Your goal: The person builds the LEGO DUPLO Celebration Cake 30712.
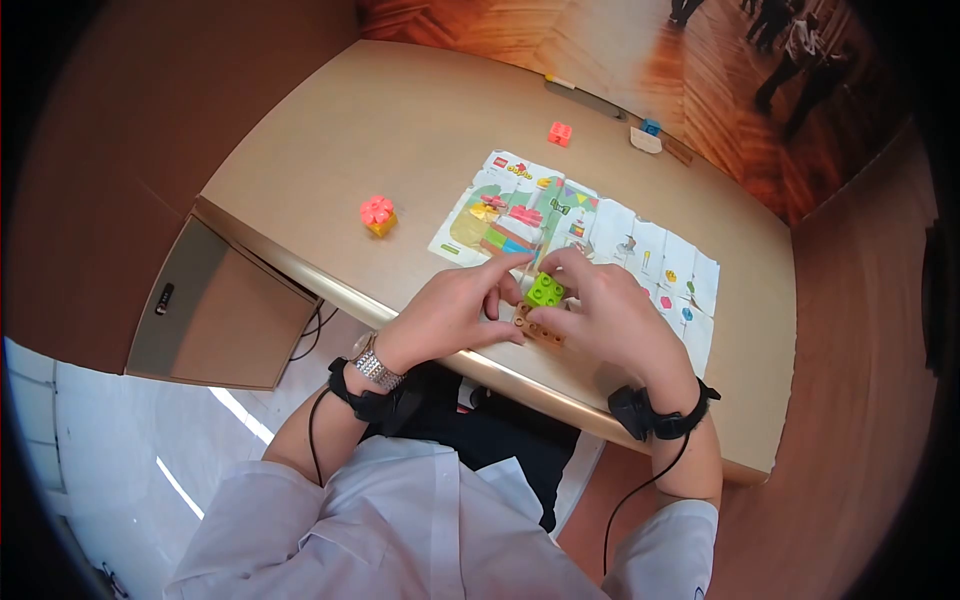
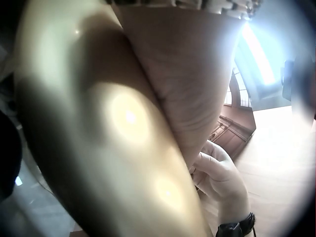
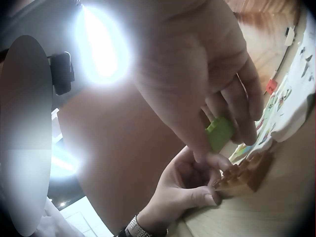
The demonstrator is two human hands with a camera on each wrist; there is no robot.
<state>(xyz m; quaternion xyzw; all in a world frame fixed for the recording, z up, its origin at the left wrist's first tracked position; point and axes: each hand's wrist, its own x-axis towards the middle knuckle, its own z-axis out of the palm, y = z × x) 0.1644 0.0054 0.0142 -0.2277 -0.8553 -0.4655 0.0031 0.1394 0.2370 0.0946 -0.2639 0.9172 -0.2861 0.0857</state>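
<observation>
Between thumb and fingers my right hand [image 1: 615, 305] pinches a small lime-green toy brick [image 1: 545, 290], studs facing up in the head view. Just beneath it, a longer orange-brown studded brick [image 3: 252, 175] rests on the table near its front edge. My left hand [image 1: 455, 305], with curled fingers, grips the left end of this brown brick by thumb and forefinger, as the right wrist view shows. The green brick [image 3: 219, 132] is held over the brown one's studs. In the left wrist view the bricks are hidden behind the left palm.
An unfolded, creased picture sheet [image 1: 620, 220] lies beyond the hands. A pink flower piece [image 1: 377, 209] tops a yellow brick [image 1: 382, 229] at left. Farther back are a red brick [image 1: 560, 133], a blue brick [image 1: 650, 126], a white piece [image 1: 646, 142] and a brown piece [image 1: 679, 151].
</observation>
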